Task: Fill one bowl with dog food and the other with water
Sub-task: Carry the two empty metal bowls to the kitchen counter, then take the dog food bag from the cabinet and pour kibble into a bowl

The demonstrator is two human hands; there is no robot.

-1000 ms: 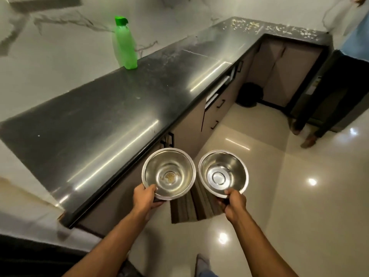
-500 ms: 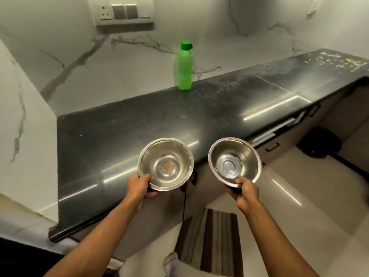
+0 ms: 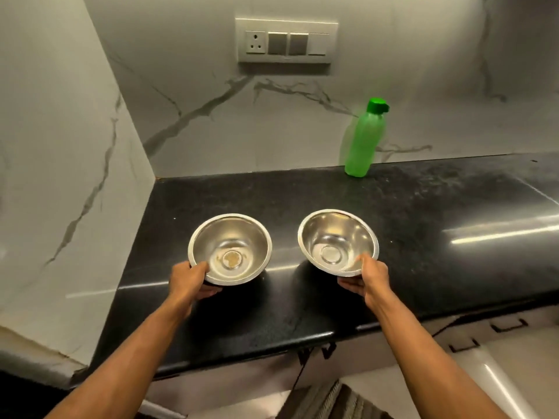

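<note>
Dim-ish, sharp — streak glare on countertop — wide-angle warp at edges

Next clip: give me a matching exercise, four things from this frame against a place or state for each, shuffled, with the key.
Things:
1. left bowl
2. right bowl
3. green bottle
4. switch panel

Places or states:
A. mounted on the marble wall
B. brownish stain at its bottom
C. stands capped at the back of the counter
D. clean inside, gripped by the right hand

Pairs: 1-B, 2-D, 3-C, 4-A
</note>
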